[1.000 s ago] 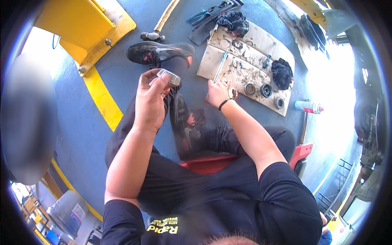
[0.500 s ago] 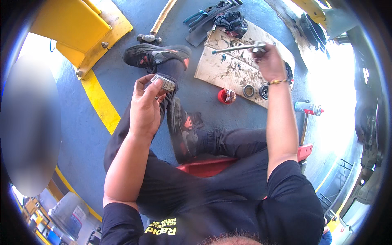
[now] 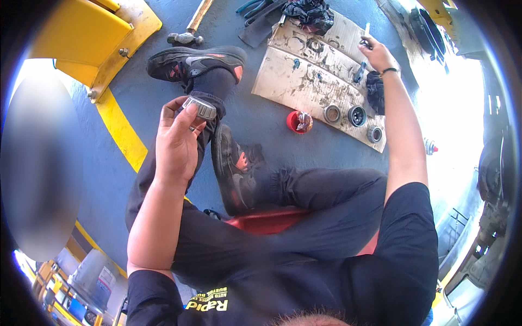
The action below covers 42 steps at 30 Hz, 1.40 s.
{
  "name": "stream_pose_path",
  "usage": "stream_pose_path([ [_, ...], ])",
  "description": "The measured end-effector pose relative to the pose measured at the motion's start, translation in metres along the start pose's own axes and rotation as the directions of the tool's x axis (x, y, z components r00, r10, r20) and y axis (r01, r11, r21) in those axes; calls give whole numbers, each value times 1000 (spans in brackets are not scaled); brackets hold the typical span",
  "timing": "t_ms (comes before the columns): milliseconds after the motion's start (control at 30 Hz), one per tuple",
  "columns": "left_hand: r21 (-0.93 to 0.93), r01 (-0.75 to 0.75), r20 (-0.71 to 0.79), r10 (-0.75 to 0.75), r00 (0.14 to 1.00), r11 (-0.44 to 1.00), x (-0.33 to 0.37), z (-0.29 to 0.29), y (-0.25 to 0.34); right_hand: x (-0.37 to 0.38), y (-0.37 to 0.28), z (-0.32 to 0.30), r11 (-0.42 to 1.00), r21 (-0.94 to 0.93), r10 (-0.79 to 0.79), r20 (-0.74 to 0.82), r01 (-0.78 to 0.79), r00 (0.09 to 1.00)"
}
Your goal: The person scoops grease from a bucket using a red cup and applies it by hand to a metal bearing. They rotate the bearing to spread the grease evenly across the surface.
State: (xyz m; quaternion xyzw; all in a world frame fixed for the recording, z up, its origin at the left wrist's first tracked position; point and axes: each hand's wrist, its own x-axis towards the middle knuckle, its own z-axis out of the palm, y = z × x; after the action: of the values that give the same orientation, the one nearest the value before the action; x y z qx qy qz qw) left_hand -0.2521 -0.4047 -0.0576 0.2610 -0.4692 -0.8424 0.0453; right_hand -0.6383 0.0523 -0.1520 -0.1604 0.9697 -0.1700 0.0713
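My left hand (image 3: pixel 177 136) is raised over my shin, its thumb and fingers closed round a metal roller bearing (image 3: pixel 202 107). The row of rollers shows along its side. Over the far right of a stained cardboard sheet (image 3: pixel 272 73), my right hand (image 3: pixel 377 54) is closed on a thin, pale tool (image 3: pixel 367 28) that points away; its kind is hard to tell. Near that hand a blue-handled tool (image 3: pixel 359 72) lies on the cardboard. Along the sheet's near edge are a metal ring (image 3: pixel 331 113), a dark round hub part (image 3: pixel 356 116) and another bearing (image 3: pixel 374 134).
A red cap of brown grease (image 3: pixel 297 122) sits on the blue floor beside the cardboard. Black rags (image 3: pixel 309 15) lie at its far edge. A hammer (image 3: pixel 186 38) rests beyond my shoe (image 3: pixel 198 60). At the left stands a yellow bolted lift base (image 3: pixel 117 54).
My right hand has moved farther away and to the right; the long metal tool no longer shows crosswise over the cardboard. My left hand still grips the bearing. The view has shifted slightly.
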Motion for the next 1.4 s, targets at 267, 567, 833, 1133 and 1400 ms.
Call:
stream_pose_path([
  [267,-41,-57,15,57,998,998,4,-4,-13,-20,-33,62,959,267,137,-161,-91,977],
  [567,-285,-9,165,58,985,958,3,-7,-2,-127,60,-12,-273,962,330,99,-5,939],
  [833,-269,-21,185,73,980,963,0,-4,-11,-108,61,4,-56,998,560,48,-19,827],
  [1133,-406,133,306,-2,952,904,-12,13,-15,-110,136,68,860,25,450,-510,-510,733],
  [1400,-482,203,496,75,865,852,-27,35,-12,-111,126,39,712,107,623,-552,-694,554],
])
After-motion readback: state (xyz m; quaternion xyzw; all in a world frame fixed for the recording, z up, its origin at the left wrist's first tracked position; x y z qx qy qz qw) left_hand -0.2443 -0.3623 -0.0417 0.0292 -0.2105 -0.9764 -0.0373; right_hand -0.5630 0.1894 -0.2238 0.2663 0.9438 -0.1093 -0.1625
